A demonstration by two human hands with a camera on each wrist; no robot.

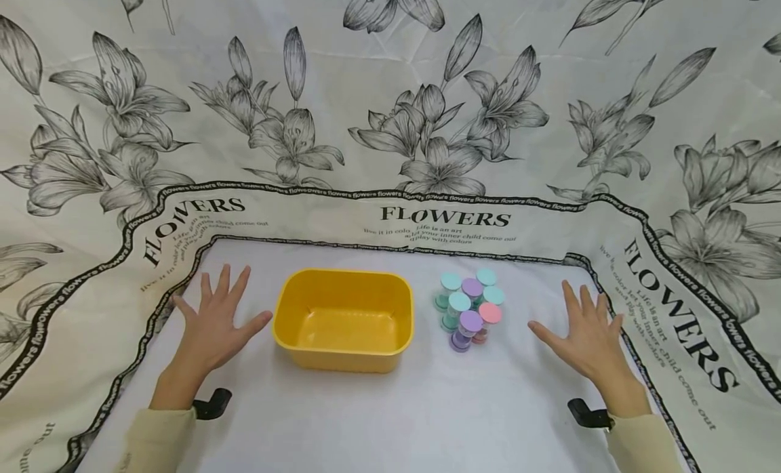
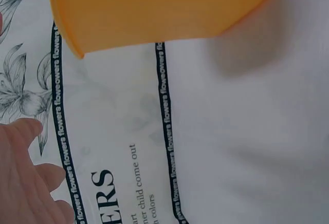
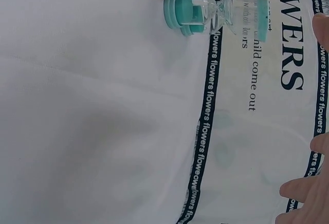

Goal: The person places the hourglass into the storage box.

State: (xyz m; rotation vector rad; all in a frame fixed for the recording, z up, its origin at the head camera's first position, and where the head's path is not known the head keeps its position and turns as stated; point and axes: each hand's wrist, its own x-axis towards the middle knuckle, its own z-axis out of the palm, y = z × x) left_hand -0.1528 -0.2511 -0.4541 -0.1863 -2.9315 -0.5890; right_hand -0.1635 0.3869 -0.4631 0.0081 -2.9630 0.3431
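A yellow rectangular tub [image 1: 343, 361] stands on the white table, its inside bare. My left hand [image 1: 212, 331] is held with fingers spread just left of the tub, the thumb near its rim. To the right of the tub, a cluster of several small sand timers [image 1: 470, 322] stands upright, with mint, purple and pink caps. The right wrist view shows their clear waisted bodies and a mint base [image 3: 180, 13]. My right hand [image 1: 588, 339], fingers also spread, is to the right of the timers and apart from them. Neither hand holds anything.
A white cloth printed with flowers [image 1: 293, 141] hangs behind the table and continues along both sides, with a black lettered border [image 1: 403, 248]. A black wrist mount [image 1: 213, 404] sits at the left sleeve, another mount [image 1: 588, 413] at the right sleeve.
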